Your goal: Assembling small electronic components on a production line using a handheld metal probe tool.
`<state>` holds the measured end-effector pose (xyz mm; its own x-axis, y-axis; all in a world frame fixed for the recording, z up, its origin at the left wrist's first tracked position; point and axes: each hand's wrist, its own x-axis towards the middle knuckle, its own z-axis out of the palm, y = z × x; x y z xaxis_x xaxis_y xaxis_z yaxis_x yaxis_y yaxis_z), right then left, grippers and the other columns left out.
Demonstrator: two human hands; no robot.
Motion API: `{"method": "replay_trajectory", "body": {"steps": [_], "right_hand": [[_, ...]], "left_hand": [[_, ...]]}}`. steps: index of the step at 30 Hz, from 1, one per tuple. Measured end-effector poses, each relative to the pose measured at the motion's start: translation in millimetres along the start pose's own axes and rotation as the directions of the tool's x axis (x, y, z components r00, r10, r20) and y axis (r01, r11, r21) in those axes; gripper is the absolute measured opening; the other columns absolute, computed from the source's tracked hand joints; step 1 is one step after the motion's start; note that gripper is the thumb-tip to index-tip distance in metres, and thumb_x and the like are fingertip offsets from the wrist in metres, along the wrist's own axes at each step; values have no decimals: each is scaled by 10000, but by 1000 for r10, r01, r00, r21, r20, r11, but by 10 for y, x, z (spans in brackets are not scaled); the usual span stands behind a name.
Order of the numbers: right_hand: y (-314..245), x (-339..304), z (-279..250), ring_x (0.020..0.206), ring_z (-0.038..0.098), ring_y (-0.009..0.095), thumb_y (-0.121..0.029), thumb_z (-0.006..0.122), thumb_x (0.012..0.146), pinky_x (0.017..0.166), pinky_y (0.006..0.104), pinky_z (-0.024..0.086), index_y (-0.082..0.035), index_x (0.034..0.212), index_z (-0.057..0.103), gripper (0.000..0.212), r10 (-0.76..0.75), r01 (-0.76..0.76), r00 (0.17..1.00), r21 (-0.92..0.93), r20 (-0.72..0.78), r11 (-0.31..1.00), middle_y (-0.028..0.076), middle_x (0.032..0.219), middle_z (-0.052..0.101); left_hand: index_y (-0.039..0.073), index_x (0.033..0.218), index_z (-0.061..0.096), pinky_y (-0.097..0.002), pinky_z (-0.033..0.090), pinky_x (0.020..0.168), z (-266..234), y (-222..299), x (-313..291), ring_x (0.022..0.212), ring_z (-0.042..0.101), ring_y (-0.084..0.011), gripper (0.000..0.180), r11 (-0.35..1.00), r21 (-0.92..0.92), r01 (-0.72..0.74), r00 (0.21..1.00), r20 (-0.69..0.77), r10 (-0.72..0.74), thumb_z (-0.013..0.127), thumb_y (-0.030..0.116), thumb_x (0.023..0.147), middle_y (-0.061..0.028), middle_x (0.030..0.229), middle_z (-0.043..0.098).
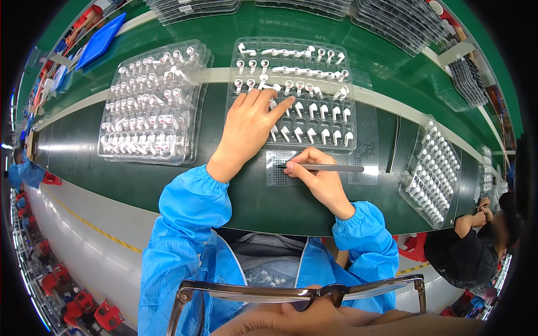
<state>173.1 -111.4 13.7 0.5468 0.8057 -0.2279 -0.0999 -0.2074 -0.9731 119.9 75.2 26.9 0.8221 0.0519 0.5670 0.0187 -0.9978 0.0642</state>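
Note:
Directly before me lies a clear plastic tray (pixel 330 144) with rows of white stemmed earbud pieces (pixel 324 111). My left hand (pixel 246 124) reaches over its left part, fingers spread, with fingertips down among the pieces; nothing is visibly held in it. Closer to me, my right hand (pixel 320 182) grips a pair of grey tweezers (pixel 342 167), whose handle points to the right. The tweezers' tip end is over a small clear sheet with rows of tiny dark dots (pixel 274 178). My fingers partly hide this sheet and the tip.
At the left stands a stack of clear trays (pixel 147 158) with white pieces. Another filled tray (pixel 430 173) lies at the right, beside a dark thin strip (pixel 394 144). More dotted sheet (pixel 367 176) shows right of my tray. Tray stacks (pixel 398 22) line the back. A person in black (pixel 465 249) sits at right.

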Motion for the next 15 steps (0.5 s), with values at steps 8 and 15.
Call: {"method": "replay_trajectory", "body": {"steps": [8,15], "right_hand": [[63,9,16,728,639,116,-97,657,821,641,235,489,8,827,583,128,-12,14,999,44,-39,999,92,771,671],[64,10,13,720,634,114,-98,654,824,634,231,482,7,833,582,127,-17,19,999,60,-32,998,94,769,671]], "left_hand": [[159,1031,658,-326,470,698,93,56,29,826,568,-195,366,999,-34,-3,1000,10,4,576,-27,727,-34,934,577],[156,1044,655,-337,466,695,98,81,51,826,567,-198,375,1000,-22,-6,1000,12,6,576,-28,728,-40,933,579]]}}
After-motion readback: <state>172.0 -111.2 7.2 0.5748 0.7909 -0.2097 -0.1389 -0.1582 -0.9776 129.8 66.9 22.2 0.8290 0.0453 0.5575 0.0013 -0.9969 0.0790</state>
